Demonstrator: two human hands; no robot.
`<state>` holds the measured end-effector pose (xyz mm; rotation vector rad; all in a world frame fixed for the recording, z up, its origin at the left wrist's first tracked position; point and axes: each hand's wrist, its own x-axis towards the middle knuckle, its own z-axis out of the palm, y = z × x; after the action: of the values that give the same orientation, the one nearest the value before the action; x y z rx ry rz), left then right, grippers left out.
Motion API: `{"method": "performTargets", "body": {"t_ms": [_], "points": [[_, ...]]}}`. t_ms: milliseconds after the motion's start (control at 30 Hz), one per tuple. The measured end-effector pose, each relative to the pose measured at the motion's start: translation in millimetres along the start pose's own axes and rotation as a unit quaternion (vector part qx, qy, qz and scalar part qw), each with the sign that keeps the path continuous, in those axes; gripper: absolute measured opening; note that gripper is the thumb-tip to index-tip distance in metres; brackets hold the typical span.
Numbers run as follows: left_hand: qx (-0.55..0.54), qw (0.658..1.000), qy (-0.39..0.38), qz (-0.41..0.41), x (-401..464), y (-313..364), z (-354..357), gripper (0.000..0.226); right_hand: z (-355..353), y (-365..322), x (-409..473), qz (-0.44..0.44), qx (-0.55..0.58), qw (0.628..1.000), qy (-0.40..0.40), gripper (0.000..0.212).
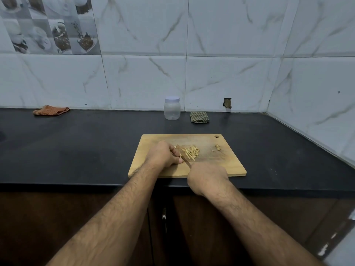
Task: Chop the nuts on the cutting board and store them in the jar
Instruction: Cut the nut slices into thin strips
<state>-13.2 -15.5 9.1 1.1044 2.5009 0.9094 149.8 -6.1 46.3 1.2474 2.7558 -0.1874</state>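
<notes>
A wooden cutting board (pixel 226 166) lies on the black counter (pixel 76 146), just below the middle of the frame. Both bare hands are over it. The left hand (pixel 163 155) sits on the left part of the board with its fingers curled, holding down something small that I cannot see well. The right hand (pixel 206 179) is at the board's near edge, closed around the handle of a knife (pixel 184 160). The handle is hidden inside the fist. The blade slants up and left, right beside the left hand's fingers.

A pile of thin, pale nut slivers (pixel 191 151) lies next to the blade, near the middle of the board. A few whole nuts (pixel 217 147) sit apart, toward the board's upper right.

The clear plastic jar (pixel 172 110), with its pale lid on, stands by the wall above the board. A folded green checked cloth (pixel 199 117) lies just right of it. An orange cloth (pixel 51 110) lies far off at the left, against the tiled wall (pixel 230 54).
</notes>
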Motion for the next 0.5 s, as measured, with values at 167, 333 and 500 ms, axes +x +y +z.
{"method": "performTargets", "body": {"t_ms": [167, 333, 500], "points": [[-0.001, 1.000, 0.001, 0.003, 0.0, -1.0, -0.7, 0.019, -0.9, 4.7, 5.9, 0.012, 0.001, 1.000, 0.003, 0.028], [-0.008, 1.000, 0.004, 0.002, -0.5, -3.4, 0.0, 0.017, -1.2, 9.8, 9.4, 0.024, 0.016, 1.000, 0.012, 0.030], [-0.013, 1.000, 0.003, 0.012, -0.4, -5.9, -0.1, 0.017, 0.4, 6.9, 9.5, 0.003, 0.026, 0.999, 0.018, 0.031]]}}
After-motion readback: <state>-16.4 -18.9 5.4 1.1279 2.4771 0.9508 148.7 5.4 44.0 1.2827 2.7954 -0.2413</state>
